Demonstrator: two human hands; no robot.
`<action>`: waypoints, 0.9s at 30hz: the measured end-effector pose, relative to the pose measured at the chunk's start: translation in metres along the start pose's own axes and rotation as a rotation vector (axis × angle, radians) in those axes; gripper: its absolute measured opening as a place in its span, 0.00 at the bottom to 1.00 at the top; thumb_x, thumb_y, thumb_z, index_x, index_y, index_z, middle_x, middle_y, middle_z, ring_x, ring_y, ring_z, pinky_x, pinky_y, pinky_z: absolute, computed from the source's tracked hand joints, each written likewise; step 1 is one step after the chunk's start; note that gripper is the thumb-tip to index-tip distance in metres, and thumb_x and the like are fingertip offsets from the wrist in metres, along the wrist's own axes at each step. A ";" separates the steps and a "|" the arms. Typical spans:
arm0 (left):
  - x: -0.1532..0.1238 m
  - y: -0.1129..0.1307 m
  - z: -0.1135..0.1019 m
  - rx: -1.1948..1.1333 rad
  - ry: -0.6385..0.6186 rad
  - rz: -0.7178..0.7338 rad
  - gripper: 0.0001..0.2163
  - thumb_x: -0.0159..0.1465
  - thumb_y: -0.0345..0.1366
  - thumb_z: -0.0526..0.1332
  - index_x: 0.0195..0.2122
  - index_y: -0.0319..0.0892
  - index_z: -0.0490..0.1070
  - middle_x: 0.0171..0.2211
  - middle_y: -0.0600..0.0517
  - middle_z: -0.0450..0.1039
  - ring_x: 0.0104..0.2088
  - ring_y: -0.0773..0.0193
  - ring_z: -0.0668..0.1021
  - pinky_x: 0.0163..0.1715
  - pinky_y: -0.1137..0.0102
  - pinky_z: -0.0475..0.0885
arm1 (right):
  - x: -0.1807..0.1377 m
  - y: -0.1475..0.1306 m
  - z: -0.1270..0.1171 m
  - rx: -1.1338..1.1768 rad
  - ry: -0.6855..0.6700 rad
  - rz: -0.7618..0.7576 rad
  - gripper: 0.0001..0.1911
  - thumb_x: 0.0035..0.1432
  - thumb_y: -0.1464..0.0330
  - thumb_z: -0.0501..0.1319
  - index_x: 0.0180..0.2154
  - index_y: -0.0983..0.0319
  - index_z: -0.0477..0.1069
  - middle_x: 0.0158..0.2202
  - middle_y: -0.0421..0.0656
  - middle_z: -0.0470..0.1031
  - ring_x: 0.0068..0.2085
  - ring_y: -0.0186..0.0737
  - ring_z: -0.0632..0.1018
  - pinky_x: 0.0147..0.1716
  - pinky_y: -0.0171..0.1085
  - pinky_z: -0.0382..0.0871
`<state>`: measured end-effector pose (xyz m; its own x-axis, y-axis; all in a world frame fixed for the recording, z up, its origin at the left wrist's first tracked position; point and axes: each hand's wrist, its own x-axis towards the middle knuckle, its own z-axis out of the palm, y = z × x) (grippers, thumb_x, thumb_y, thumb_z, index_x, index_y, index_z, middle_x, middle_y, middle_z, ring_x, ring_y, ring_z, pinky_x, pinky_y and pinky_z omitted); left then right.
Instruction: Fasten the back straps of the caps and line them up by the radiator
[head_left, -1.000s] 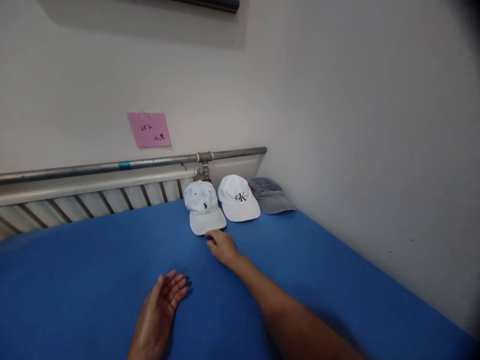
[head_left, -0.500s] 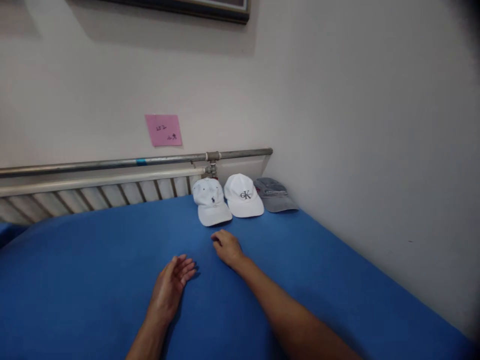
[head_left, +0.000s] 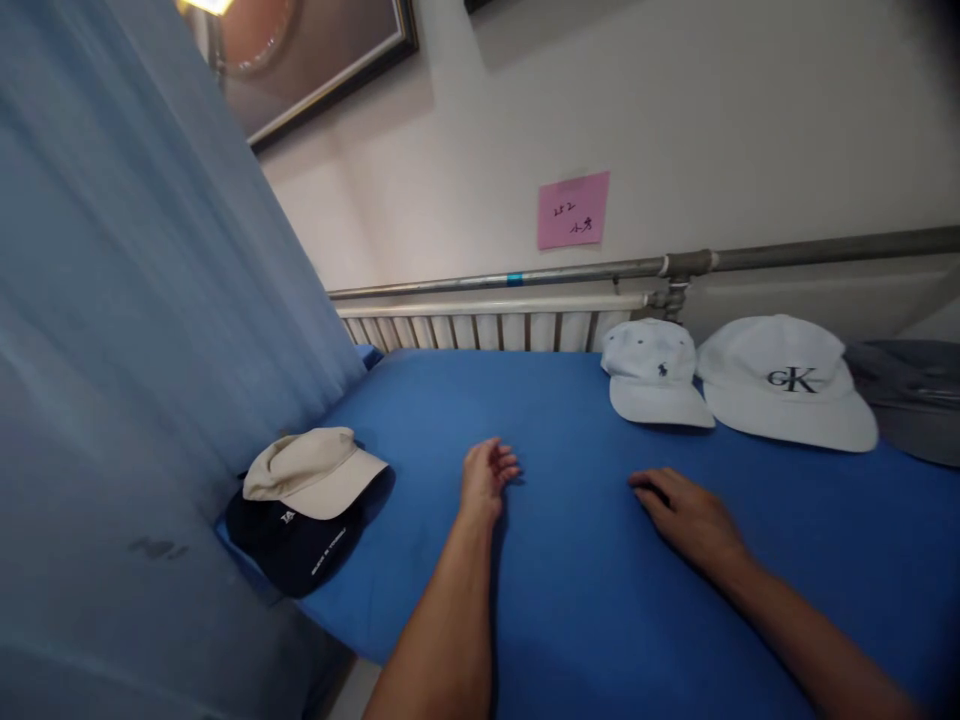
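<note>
My left hand point(head_left: 487, 475) is over the middle of the blue surface point(head_left: 465, 400), palm turned inward, fingers loosely curled and apart, holding nothing. My right hand point(head_left: 686, 515) hovers low at the right with its fingers bent and nothing in them. Behind it stand a white cap with a small dark emblem point(head_left: 652, 375), a white cap with "CK" lettering point(head_left: 784, 385) and a grey cap point(head_left: 919, 395) cut off by the frame edge. At the left a beige cap point(head_left: 319, 475) rests on top of a navy cap point(head_left: 289, 560), partly covering it.
A blue curtain point(head_left: 135, 330) hangs along the left side, close to the beige and navy caps. Behind the surface run a metal pipe point(head_left: 585, 275) and a white radiator point(head_left: 487, 330). A pink note point(head_left: 574, 210) and a framed picture point(head_left: 322, 60) are on the wall.
The view has swung left, bringing the curtain and the beige and navy caps into sight. The row of caps now appears farther right. Both hands remain empty.
</note>
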<state>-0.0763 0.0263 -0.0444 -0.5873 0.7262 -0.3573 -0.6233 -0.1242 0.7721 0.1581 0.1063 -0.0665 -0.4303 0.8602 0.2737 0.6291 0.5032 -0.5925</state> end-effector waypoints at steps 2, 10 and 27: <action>0.007 0.016 -0.020 -0.059 0.118 0.043 0.04 0.65 0.30 0.56 0.33 0.37 0.68 0.25 0.54 0.71 0.21 0.72 0.73 0.22 0.77 0.69 | -0.003 -0.005 -0.003 -0.004 -0.015 0.005 0.14 0.52 0.62 0.51 0.32 0.58 0.74 0.35 0.44 0.77 0.37 0.46 0.78 0.37 0.43 0.72; 0.005 0.057 -0.091 -0.240 0.468 0.234 0.07 0.67 0.36 0.57 0.40 0.37 0.68 0.30 0.53 0.70 0.28 0.68 0.74 0.27 0.71 0.73 | -0.005 -0.005 -0.003 -0.005 -0.002 -0.015 0.13 0.53 0.63 0.52 0.32 0.58 0.74 0.34 0.44 0.77 0.36 0.45 0.78 0.35 0.43 0.72; -0.007 0.039 -0.073 -0.084 0.041 0.168 0.03 0.56 0.27 0.64 0.31 0.38 0.70 0.24 0.55 0.74 0.23 0.67 0.78 0.21 0.76 0.71 | -0.015 -0.001 0.000 0.402 0.066 0.087 0.07 0.47 0.68 0.57 0.27 0.59 0.74 0.31 0.43 0.75 0.37 0.43 0.75 0.42 0.43 0.68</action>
<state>-0.1343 -0.0335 -0.0497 -0.7059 0.6629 -0.2496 -0.5548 -0.2985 0.7766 0.1643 0.0924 -0.0696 -0.3359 0.9083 0.2494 0.3527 0.3669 -0.8608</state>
